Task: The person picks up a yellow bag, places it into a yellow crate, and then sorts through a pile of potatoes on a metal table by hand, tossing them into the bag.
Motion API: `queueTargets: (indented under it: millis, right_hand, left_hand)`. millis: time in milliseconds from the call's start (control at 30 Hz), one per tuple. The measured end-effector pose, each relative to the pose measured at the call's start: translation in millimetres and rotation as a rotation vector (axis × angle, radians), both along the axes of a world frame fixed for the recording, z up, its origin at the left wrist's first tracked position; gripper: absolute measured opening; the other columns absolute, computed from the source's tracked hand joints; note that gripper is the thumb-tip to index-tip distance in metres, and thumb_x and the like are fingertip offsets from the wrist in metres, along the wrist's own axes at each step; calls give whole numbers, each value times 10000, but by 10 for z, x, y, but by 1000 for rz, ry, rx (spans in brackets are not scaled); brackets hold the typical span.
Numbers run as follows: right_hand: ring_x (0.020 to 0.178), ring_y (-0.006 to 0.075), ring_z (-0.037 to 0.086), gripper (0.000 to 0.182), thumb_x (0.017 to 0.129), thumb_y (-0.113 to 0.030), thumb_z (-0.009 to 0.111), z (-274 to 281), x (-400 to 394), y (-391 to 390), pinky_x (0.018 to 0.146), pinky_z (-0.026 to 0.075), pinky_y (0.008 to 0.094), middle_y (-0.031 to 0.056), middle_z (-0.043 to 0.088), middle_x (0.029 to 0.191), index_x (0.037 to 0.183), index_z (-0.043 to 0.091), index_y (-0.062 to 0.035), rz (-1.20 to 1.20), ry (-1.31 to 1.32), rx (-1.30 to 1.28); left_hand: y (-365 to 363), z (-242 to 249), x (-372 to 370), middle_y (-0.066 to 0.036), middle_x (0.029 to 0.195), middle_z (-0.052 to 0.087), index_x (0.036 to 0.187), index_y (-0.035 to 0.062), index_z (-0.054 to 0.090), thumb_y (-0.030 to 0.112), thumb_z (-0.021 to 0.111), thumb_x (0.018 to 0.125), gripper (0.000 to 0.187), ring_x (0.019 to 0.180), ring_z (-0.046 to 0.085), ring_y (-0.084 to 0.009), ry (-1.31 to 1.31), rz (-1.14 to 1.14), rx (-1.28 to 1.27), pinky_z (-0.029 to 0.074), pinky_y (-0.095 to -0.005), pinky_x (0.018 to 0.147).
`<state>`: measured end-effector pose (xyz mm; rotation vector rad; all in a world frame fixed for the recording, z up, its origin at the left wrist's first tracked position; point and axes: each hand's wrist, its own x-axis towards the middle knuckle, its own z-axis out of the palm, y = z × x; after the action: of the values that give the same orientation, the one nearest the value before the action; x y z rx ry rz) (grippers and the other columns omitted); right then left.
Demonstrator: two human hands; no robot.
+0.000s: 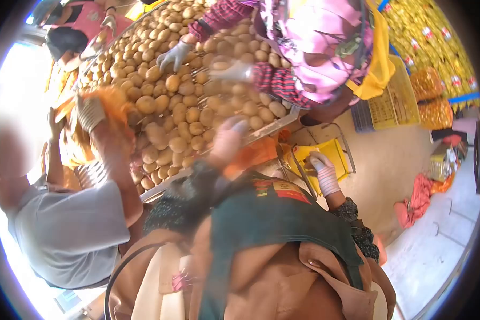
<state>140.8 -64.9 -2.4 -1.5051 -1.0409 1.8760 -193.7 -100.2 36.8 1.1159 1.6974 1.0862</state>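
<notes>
My left hand (229, 141), gloved and smeared by motion, is over the near edge of a sorting table heaped with potatoes (189, 114). Its fingers are too blurred to read. Out to the right, my right hand (325, 173) wears a pale glove with a ribbed cuff. Its fingers are curled beside a small brownish patch that I cannot make out. Below that hand is a yellow sheet or container (333, 160) within a thin metal frame. Orange mesh (253, 154) hangs by the table's near edge.
Across the table, a co-worker's gloved hands (173, 56) reach among the potatoes. At left, a person in grey grips an orange mesh bag (72, 133). Another person is at the far left. A yellow crate (392, 101) and stacked yellow bags (432, 40) stand at right.
</notes>
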Motion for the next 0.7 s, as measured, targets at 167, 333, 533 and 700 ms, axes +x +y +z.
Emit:
queueTargets:
  millis: [167, 333, 533, 700]
  right_hand:
    - [1027, 376, 655, 396, 914, -189, 675, 7, -931, 511, 937, 520, 433, 185, 668, 1172, 1262, 614, -8, 423, -282, 922]
    - [1142, 447, 571, 542, 889, -295, 666, -80, -1942, 933, 1031, 444, 491, 248, 562, 1326, 1335, 552, -8, 589, -533, 1343]
    - [1235, 475, 493, 692, 882, -444, 636, -507, -2124, 1070, 1071, 389, 528, 271, 538, 1346, 1400, 475, -14, 750, -746, 1241]
    - [1199, 502, 497, 705, 873, -407, 660, -565, -2122, 1039, 1063, 385, 551, 296, 535, 1323, 1408, 440, -4, 623, -710, 1360]
  left_hand:
    - [-747, -283, -874, -207, 1398, 526, 1348, 18, 543, 359, 723, 827, 648, 1298, 497, -375, 1072, 425, -4, 404, -457, 1094]
    - [-1056, -261, -1158, -211, 1574, 315, 1506, 74, 375, 591, 690, 780, 945, 1456, 261, -441, 1254, 434, -373, 191, -585, 1184]
    - [-757, -393, -1357, -209, 1600, 273, 1536, 80, 340, 627, 706, 764, 1015, 1476, 217, -458, 1251, 404, -339, 113, -643, 1188]
    - [-755, -466, -1368, -267, 1585, 271, 1508, 43, 391, 658, 676, 780, 995, 1479, 187, -479, 1176, 350, -349, 88, -666, 1184]
